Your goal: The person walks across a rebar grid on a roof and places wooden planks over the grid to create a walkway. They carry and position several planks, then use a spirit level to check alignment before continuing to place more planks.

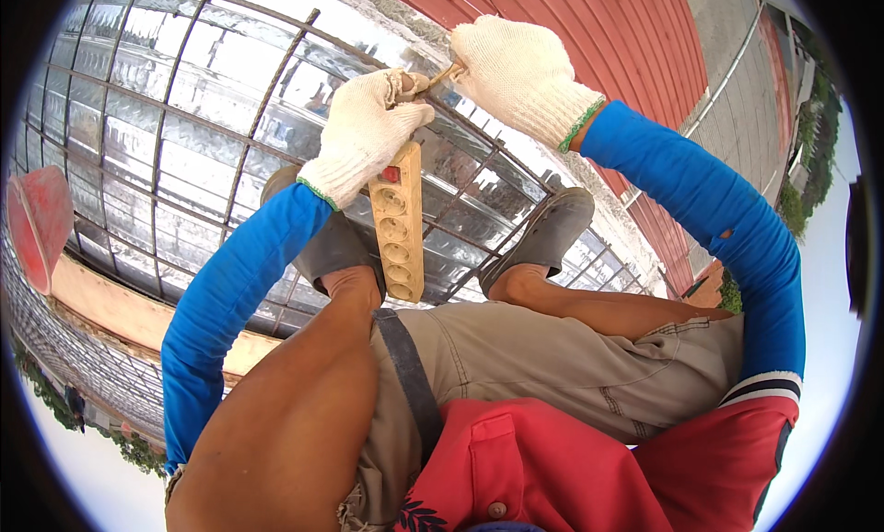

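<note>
Outdoors, a steel-bar grid (pixel 247 144) lies over reflective sheeting (pixel 198 166), with red corrugated panels (pixel 640 49) at the upper right and a red container (pixel 44 221) at the left edge. Above the grid, the fingers of the gloved left hand (pixel 368 134) and gloved right hand (pixel 523 72) pinch a yellowish cord (pixel 444 75). The multi-socket power strip (pixel 397 242) sits just below the left hand, between the shoes (pixel 545 233); its support cannot be determined.

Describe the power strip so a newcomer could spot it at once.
Find the dark rebar grid beneath the person's shoes. Between the shoes, just below the gloved left hand, is the long tan power strip. Unlike the grid, it has round sockets and a red switch.
</note>
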The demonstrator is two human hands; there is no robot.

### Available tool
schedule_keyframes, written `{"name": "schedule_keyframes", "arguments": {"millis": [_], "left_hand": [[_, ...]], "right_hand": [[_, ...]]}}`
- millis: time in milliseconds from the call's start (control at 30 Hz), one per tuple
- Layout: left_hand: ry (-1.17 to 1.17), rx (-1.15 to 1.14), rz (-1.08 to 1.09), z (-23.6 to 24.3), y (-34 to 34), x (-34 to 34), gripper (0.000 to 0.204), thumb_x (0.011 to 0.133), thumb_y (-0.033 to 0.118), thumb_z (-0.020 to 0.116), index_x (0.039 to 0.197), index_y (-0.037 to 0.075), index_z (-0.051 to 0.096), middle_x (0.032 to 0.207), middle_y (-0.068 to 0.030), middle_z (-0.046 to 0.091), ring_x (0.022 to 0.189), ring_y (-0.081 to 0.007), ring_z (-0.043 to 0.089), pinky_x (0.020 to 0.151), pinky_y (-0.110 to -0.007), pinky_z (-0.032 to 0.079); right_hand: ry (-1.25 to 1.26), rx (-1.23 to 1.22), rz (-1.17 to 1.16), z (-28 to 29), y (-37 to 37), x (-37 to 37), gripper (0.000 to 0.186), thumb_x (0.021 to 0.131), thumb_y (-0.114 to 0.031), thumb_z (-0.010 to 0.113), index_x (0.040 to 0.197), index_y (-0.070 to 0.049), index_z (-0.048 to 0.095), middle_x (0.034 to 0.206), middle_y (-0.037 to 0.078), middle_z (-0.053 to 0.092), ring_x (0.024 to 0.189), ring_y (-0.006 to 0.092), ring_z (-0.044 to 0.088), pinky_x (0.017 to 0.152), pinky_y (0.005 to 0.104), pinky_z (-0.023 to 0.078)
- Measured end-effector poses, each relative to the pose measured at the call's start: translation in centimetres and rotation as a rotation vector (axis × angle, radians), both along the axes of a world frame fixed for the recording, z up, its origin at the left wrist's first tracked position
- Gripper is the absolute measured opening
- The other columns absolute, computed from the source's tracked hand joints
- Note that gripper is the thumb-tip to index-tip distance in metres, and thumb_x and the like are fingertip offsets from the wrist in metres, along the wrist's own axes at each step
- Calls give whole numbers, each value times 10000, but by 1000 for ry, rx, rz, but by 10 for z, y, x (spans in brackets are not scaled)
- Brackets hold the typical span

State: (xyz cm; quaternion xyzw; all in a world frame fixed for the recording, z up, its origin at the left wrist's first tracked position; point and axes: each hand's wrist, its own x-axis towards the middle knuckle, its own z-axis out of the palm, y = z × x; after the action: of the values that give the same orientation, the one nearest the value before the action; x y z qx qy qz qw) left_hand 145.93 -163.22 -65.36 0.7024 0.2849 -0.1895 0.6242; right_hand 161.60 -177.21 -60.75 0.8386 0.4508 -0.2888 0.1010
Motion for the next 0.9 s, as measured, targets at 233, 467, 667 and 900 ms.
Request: {"name": "schedule_keyframes", "arguments": {"millis": [233,467,667,900], "left_hand": [[-76,-35,18,-7,1,-2,300,900,152,828,1177,36,812,861,-43,800,747,-100,729,706,-300,593],[-48,-59,-6,-4,6,1,274,897,143,828,1148,36,807,872,-47,801,742,-95,723,703,-297,593],[50,-400,120,-4,9,11,310,936,53,802,1226,-29,729,896,-53,750,733,-101,678,682,-269,568],[99,-614,248,11,12,22,202,952,53,787,1131,-16,722,853,-52,723,674,-117,658,624,-274,550]], "right_hand": [[249,-117,228,17,-20,-31,338,913,-348,793,1007,-24,808,859,177,782,793,361,796,705,482,642],[407,-166,61,21,-24,-30,346,916,-390,789,1010,-57,801,946,186,781,942,390,778,813,522,617],[478,-183,-135,-4,-49,-33,304,955,-323,770,1106,-60,778,968,164,791,980,382,772,860,495,611],[564,-119,-236,58,-68,-1,436,958,-389,731,1166,-8,770,1064,234,773,1054,409,750,921,518,593]]}}
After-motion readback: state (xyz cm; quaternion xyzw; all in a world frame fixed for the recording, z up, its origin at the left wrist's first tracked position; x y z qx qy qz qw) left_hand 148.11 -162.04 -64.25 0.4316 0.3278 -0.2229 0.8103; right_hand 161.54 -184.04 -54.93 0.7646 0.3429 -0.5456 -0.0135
